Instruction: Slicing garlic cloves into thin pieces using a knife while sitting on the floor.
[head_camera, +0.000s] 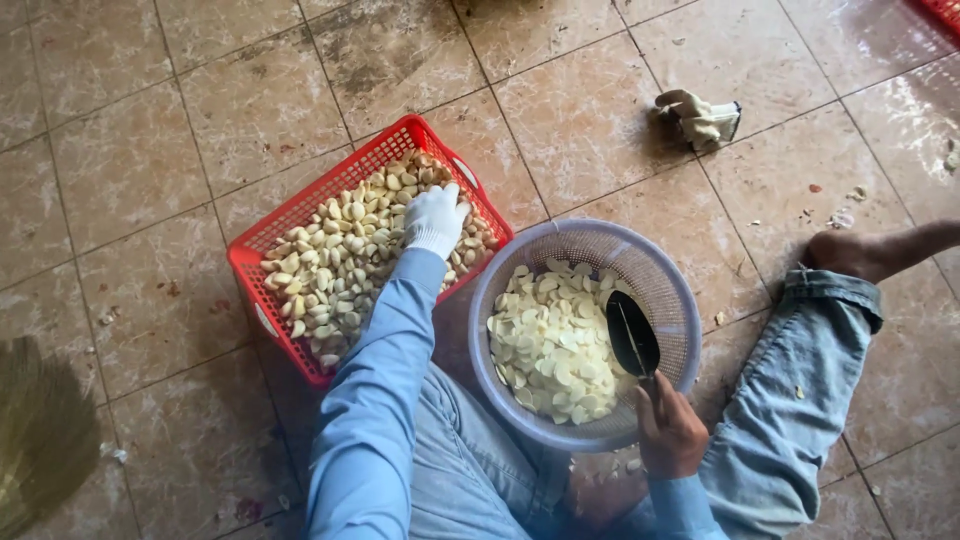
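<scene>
My left hand (436, 220), in a white glove, reaches into a red plastic basket (262, 247) and rests on the whole garlic cloves (330, 265) heaped in it. I cannot tell whether its fingers grip a clove. My right hand (668, 432), bare, is shut on the handle of a dark-bladed knife (632, 335). The blade points up over a round lilac colander (665, 290) that holds cut pale garlic pieces (550, 345). The colander sits between my legs in blue jeans, touching the basket's right corner.
A crumpled white glove (700, 118) lies on the tiled floor at the upper right. My bare foot (850, 255) stretches out to the right. A straw broom (35, 430) lies at the left edge. Garlic scraps dot the floor near my foot.
</scene>
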